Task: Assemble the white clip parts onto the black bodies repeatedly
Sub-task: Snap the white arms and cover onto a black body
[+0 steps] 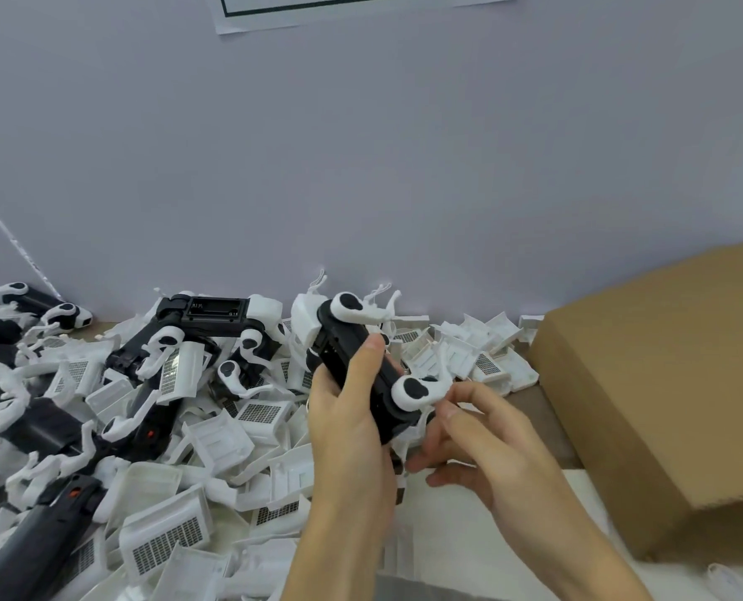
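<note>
My left hand [352, 422] grips a black body [363, 370] held up above the table, thumb across its side. A white clip [354, 309] sits on the body's far end and another white clip [417, 390] on its near end. My right hand [474, 440] is just right of the body, its fingertips touching the near clip's arm; whether they pinch it is unclear. Loose white clip parts [213, 435] and more black bodies [213, 316] lie heaped on the table to the left.
A brown cardboard box [664, 383] stands at the right, close to my right hand. A plain wall [361, 167] rises behind the heap, with a paper sheet [352, 10] at the top. Bare table edge [552, 418] shows between box and heap.
</note>
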